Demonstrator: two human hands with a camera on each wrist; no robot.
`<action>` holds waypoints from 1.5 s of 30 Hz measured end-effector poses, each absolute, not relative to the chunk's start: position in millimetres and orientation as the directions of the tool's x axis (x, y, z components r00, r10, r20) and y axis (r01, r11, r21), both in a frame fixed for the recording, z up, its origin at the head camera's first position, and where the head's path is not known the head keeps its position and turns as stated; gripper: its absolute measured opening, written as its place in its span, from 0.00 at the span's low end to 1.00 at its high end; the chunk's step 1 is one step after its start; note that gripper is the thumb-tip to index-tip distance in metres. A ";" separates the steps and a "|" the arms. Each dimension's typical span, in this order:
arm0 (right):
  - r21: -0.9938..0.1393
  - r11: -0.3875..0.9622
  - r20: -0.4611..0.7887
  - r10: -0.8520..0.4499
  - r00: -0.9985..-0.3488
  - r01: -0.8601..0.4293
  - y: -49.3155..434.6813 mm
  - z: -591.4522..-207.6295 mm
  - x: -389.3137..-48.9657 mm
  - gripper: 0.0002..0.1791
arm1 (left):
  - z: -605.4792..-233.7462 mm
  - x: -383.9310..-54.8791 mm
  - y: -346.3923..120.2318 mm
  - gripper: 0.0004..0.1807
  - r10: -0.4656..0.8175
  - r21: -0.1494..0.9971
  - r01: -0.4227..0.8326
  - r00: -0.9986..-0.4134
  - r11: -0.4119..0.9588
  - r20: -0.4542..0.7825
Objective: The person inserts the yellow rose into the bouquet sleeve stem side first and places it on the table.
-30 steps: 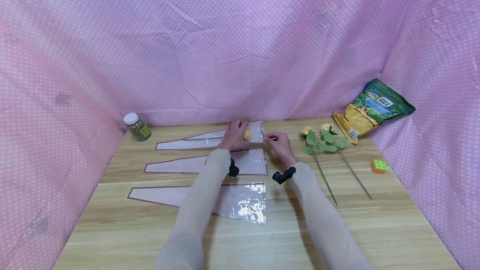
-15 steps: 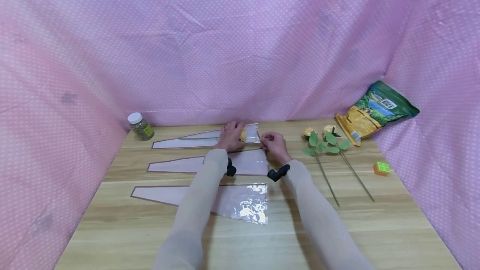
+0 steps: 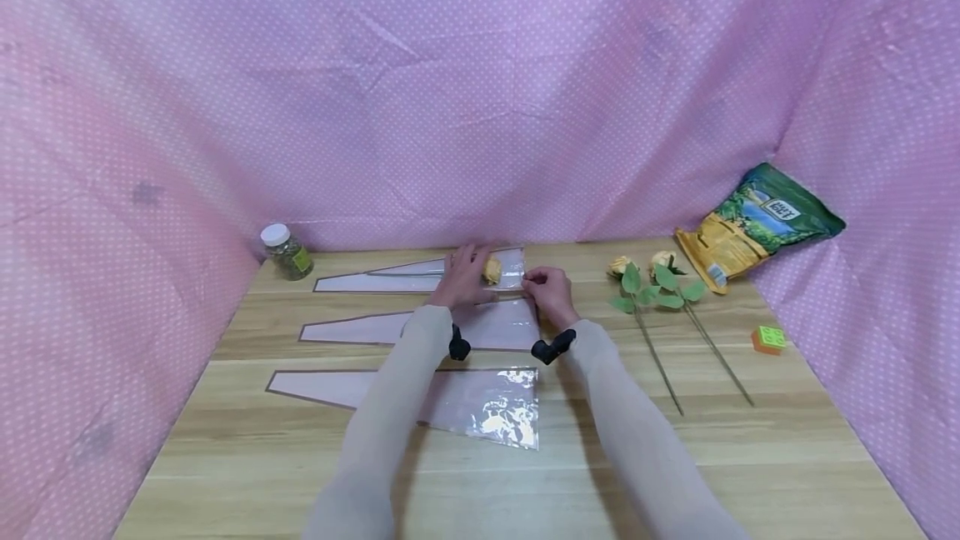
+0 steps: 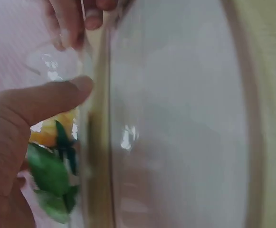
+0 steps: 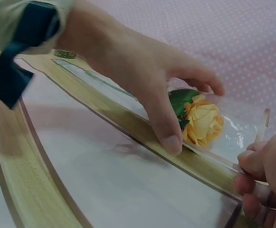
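Note:
A yellow artificial rose [image 5: 204,121] with green leaves [image 4: 50,175] lies inside a clear, tapered flower sleeve [image 3: 352,282], the farthest of three on the table. My left hand [image 3: 460,280] spans this sleeve at the rose's leaves, thumb at the near edge and fingers toward the far edge. The thumb is stretched out straight in the left wrist view. At the sleeve's wide mouth, my right hand [image 3: 551,290] pinches the near corner between thumb and fingers, plain in the right wrist view. The rose's stem runs left toward the narrow end.
Two more sleeves, a middle sleeve [image 3: 360,329] and a near sleeve [image 3: 480,398], lie flat. Rightward are two yellow roses [image 3: 619,265], a green-and-yellow bag [image 3: 757,223] and toy blocks [image 3: 768,340]. A white-lidded jar [image 3: 287,254] stands back left; a pink dotted cloth [image 3: 480,107] hangs behind.
My left hand has shifted slightly left off the rose's bloom, so more of the flower shows. The right hand has stayed at the sleeve's mouth. The head view has shifted slightly.

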State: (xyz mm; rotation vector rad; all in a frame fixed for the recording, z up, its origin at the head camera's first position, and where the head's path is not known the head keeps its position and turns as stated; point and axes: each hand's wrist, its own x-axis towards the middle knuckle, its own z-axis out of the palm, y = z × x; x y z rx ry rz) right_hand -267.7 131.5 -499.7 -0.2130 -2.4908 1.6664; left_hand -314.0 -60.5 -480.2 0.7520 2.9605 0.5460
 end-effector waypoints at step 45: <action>-0.943 0.317 -0.063 0.145 -0.987 0.106 142.6 -487.0 -264.7 0.21 | -483.5 -303.3 -63.1 0.58 0.393 0.362 0.324 -0.909 0.874 -0.136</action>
